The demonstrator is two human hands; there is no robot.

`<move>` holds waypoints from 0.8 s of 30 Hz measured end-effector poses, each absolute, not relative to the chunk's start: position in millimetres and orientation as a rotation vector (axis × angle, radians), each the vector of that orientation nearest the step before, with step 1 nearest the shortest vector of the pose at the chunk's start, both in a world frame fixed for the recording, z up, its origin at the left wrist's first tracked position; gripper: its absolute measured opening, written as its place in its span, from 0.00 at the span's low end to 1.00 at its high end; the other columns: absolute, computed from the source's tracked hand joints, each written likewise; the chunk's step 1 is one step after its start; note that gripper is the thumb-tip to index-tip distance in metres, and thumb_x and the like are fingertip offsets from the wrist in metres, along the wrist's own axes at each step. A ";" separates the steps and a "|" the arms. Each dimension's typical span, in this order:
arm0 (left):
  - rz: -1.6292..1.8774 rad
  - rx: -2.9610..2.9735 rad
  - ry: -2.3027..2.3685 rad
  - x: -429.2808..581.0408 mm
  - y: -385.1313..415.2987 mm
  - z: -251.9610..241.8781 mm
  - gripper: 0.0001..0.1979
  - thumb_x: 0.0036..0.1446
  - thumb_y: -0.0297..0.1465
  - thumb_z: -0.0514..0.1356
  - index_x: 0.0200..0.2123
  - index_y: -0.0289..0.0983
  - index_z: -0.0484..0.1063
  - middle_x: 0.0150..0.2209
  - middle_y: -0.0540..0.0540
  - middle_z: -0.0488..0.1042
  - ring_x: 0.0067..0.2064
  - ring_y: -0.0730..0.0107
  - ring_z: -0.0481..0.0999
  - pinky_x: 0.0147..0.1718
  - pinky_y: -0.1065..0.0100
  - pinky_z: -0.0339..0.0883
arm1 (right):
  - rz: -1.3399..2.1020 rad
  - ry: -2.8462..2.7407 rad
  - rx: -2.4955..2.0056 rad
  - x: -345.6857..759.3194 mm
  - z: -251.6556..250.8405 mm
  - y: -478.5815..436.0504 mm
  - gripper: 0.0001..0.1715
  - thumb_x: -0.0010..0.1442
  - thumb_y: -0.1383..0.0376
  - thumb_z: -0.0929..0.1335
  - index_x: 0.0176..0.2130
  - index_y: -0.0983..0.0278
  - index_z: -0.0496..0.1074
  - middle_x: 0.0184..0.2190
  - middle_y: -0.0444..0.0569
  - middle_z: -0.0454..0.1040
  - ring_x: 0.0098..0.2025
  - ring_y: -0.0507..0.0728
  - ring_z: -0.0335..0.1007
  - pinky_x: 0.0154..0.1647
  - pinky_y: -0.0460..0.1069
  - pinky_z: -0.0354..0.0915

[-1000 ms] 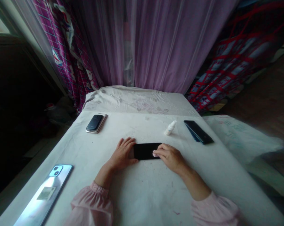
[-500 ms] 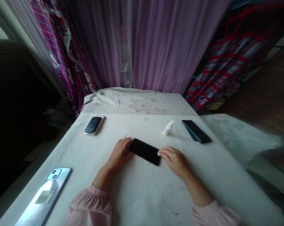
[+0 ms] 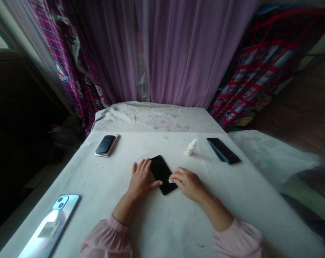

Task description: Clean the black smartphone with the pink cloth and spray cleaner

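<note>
A black phone (image 3: 161, 173) lies screen up on the white cloth of the table (image 3: 157, 222), turned so its long side runs away from me. My left hand (image 3: 141, 178) lies flat beside its left edge, fingers stretched out and the thumb touching the phone. My right hand (image 3: 186, 183) rests at its right edge with fingers curled and fingertips pressed on the screen; a small white thing may be under them, too small to name.
A small white bottle (image 3: 191, 147) lies behind the phone. Two stacked dark phones (image 3: 223, 150) sit at the right, a dark phone on a pale one (image 3: 107, 144) at the left, a silver-blue phone (image 3: 52, 225) near left. Purple curtains (image 3: 178, 53) hang behind.
The black phone has been turned from lying crosswise to pointing away from me. Both hands followed it and moved slightly nearer.
</note>
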State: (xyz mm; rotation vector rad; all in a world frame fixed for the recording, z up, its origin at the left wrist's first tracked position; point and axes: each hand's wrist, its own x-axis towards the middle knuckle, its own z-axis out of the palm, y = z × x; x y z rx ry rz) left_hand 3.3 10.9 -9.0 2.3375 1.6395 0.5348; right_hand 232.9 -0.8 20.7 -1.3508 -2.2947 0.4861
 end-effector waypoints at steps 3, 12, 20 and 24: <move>0.531 2.346 1.639 2.6 12.1 -11.6 0.47 0.50 0.56 0.62 0.66 0.37 0.54 0.66 0.31 0.59 0.67 0.40 0.55 0.62 0.35 0.40 | 0.423 -2.274 -1.382 220.8 16.9 21.7 0.11 0.62 0.70 0.67 0.37 0.57 0.79 0.36 0.44 0.76 0.40 0.53 0.72 0.43 0.45 0.64; 0.476 2.327 1.636 2.5 11.0 -6.8 0.48 0.50 0.56 0.62 0.66 0.35 0.54 0.66 0.30 0.58 0.67 0.40 0.53 0.63 0.35 0.40 | 0.324 -2.319 -1.501 181.4 17.0 85.9 0.10 0.64 0.68 0.66 0.38 0.58 0.78 0.42 0.45 0.78 0.45 0.53 0.71 0.47 0.46 0.62; 0.500 2.307 1.693 -3.4 17.1 -14.1 0.44 0.53 0.48 0.64 0.66 0.36 0.52 0.67 0.30 0.55 0.68 0.42 0.52 0.63 0.38 0.43 | 0.251 -2.291 -1.585 198.6 16.6 78.9 0.10 0.65 0.68 0.64 0.39 0.61 0.76 0.39 0.47 0.78 0.44 0.55 0.72 0.44 0.47 0.62; 0.508 2.284 1.779 -2.4 13.4 -3.4 0.27 0.59 0.34 0.61 0.61 0.39 0.63 0.63 0.36 0.65 0.65 0.49 0.61 0.61 0.42 0.50 | 0.112 -2.124 -1.662 225.7 2.3 38.9 0.11 0.67 0.68 0.63 0.38 0.62 0.75 0.37 0.48 0.78 0.41 0.56 0.72 0.42 0.47 0.63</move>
